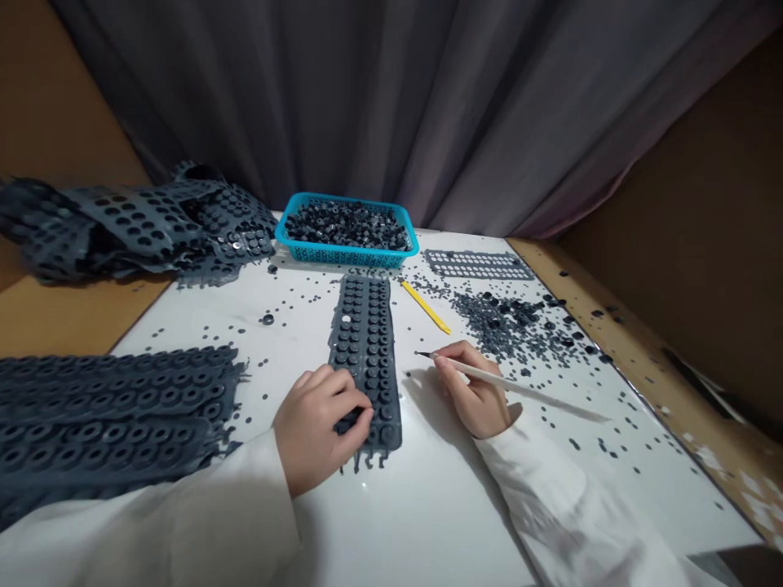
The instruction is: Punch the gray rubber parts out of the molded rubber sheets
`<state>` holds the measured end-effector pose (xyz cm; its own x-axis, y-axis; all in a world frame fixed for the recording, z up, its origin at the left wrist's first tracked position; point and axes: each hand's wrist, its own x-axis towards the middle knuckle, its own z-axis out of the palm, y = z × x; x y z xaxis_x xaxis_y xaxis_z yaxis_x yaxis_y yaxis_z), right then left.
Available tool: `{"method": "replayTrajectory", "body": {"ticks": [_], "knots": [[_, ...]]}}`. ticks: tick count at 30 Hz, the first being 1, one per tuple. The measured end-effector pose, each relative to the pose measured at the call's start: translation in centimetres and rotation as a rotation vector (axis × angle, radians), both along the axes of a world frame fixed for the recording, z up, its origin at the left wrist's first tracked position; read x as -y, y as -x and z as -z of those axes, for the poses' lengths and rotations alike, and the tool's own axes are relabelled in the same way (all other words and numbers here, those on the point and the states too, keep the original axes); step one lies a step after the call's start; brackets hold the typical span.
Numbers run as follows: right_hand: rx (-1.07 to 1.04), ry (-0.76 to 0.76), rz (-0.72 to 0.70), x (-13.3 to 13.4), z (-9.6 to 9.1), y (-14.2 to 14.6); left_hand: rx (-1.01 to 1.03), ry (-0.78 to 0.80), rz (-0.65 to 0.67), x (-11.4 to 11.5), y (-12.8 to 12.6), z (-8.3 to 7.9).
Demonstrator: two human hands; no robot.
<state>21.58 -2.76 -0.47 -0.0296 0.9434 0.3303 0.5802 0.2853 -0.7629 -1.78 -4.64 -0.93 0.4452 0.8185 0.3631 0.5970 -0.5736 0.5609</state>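
A dark grey moulded rubber strip (367, 342) with rows of round studs lies lengthwise before me. My left hand (324, 424) is on its near left part, thumb and fingers drawn together against the studs; whatever they pinch is hidden. To the right of the strip, my right hand (474, 387) holds a thin white pen-like tool (489, 377) between thumb and fingers. Its dark pointed tip faces the strip, and a small dark disc appears at the very end. A small white disc (346, 319) sits on the strip's upper left.
A blue basket (348, 258) of small dark rubber pieces stands behind the strip. Stacked studded strips (110, 408) lie left, crumpled perforated sheets (140, 228) back left. To the right are a yellow stick (426, 307), a flat perforated sheet (480, 265) and a heap of dark discs (507, 322).
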Motion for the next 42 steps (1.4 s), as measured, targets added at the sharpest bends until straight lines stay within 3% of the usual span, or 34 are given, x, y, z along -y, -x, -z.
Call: {"method": "replayTrajectory", "body": {"ticks": [7, 12, 16, 21, 24, 28, 30, 31, 33, 36, 39, 42], "knots": [[-0.200, -0.044, -0.291, 2.6, -0.5, 3.1, 0.139, -0.022, -0.010, -0.1, 0.0, -0.3], [-0.202, -0.110, -0.462, 3.2, -0.3, 4.4, 0.183, 0.036, 0.106, 0.1, 0.0, -0.2], [-0.215, -0.239, -0.501, 3.0, 0.1, 4.5, 0.204, 0.086, 0.166, 0.0, 0.0, 0.0], [-0.118, -0.229, -0.492, 3.0, -0.2, 4.5, 0.203, 0.112, 0.170, 0.0, 0.0, 0.0], [-0.095, -0.251, -0.287, 1.9, -0.7, 2.9, 0.150, 0.076, 0.071, 0.1, 0.0, -0.1], [0.044, -0.327, 0.365, -1.5, -0.9, -2.2, 0.001, 0.088, -0.005, 0.1, 0.1, 0.0], [0.119, -0.303, 0.505, -2.9, -0.6, -4.4, -0.030, 0.099, -0.002, 0.1, 0.1, 0.1], [0.093, -0.276, 0.508, -3.3, -0.5, -5.0, -0.033, 0.101, -0.005, 0.1, 0.1, 0.1], [-0.067, -0.176, 0.379, -3.3, -0.4, -4.8, -0.031, 0.104, -0.007, 0.0, 0.1, 0.2], [-0.328, 0.073, -0.049, -1.7, -0.6, -1.8, -0.030, 0.109, 0.007, 0.0, 0.1, 0.2], [-0.274, 0.281, -0.365, 0.4, -0.9, 1.4, -0.042, 0.100, 0.018, -0.1, 0.1, 0.4], [-0.258, 0.379, -0.502, 1.6, -0.7, 2.8, -0.059, 0.079, 0.021, -0.2, 0.0, 0.5]]}}
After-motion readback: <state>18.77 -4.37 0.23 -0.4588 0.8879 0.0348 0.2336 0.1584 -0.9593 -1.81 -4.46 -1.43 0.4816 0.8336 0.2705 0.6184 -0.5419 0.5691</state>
